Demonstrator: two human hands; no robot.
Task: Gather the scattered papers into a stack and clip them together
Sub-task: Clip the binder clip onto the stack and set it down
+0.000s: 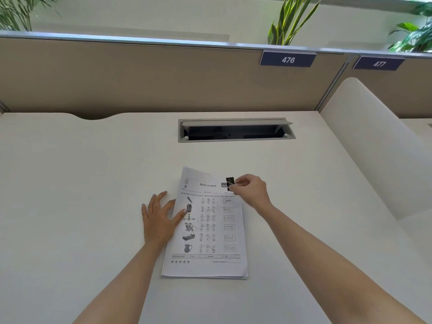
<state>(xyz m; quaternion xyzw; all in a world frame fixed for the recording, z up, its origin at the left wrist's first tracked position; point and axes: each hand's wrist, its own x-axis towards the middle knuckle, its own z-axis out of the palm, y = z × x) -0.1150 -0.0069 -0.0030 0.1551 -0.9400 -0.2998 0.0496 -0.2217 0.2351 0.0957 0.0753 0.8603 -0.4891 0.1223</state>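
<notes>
Worksheet stack [205,230] on counter [93,183], binder clip [230,182] at its far right corner.

Stack: lies flat, long axis 6 to 12 o'clock, heading at the 12 end. Left hand [159,218]: at the stack's 9 o'clock edge, fingers straight and spread, thumb resting on the top sheet, holding nothing. Right hand [251,191]: the nearer to the clip, at 1 o'clock from the stack's middle, pinching the clip's wire handles. Clip: long axis along the right edge, mouth toward 9 o'clock; whether it already bites the paper cannot be told. Cable hatch [236,130]: open, at 12 o'clock beyond.
</notes>
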